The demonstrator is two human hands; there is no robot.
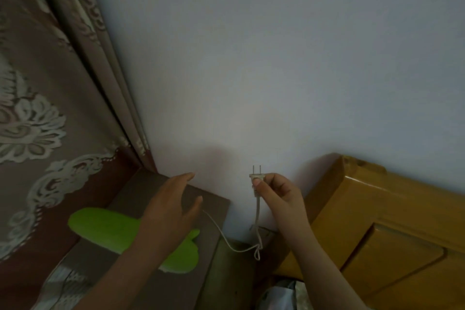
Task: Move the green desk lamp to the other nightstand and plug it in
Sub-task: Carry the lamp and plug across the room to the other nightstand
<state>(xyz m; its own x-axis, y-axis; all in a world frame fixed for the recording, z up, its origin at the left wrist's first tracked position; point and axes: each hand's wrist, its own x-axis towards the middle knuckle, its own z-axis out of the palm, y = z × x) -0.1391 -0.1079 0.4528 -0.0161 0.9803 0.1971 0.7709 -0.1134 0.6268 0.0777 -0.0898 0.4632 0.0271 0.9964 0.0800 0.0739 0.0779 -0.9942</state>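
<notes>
My right hand point(279, 199) pinches the plug point(256, 176) between thumb and forefinger, two prongs pointing up, close to the pale wall point(276, 58). Whether the prongs touch the wall, I can't tell. The cord point(257, 219) hangs straight down from the plug, loops into a small knot below my right wrist, then curves back up left toward the worktop point(208, 206).

My left hand point(173, 204) is open wide, fingers spread, holding nothing. It hovers over the back of the worktop, left of the plug. Fingertips reach toward the wall; contact unclear.

The green desk lamp point(105, 229) sits on the worktop, lower left of the plug. My left forearm crosses over its middle, so green shows on both sides of the arm. Its exact shape is hard to read in the dim light. The thin cord runs from near the lamp's right end, off the worktop edge, into the gap below the plug.

The worktop is a brown nightstand top, back edge against the wall. A patterned brown curtain point(37, 108) hangs left of the plug and meets the wall at the corner. A yellow wooden headboard point(377, 221) stands right of the plug, just beside my right forearm, also against the wall.

No socket is visible near the plug.
</notes>
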